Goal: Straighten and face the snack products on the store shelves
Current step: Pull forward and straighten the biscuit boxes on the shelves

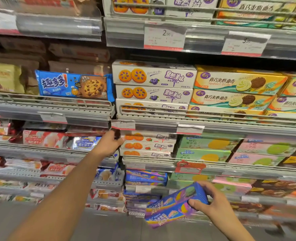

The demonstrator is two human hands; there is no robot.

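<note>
Fingers (198,205) of right hand (211,204) clamp blue boxes (175,204), unshelved; left hand (109,144), fingers hidden, touches orange boxes (148,145). Lots left.

Left hand (109,143) reaching to white biscuit boxes (148,145) on shelf (213,164); right hand (211,202) in closed grip around tilted blue-purple box (171,206).

Single head-worn wide-angle view. It faces forward and slightly down at the shelves (195,122), close, within arm's reach. Both forearms enter from the bottom edge. Floor (100,226) shows below the shelves.
</note>
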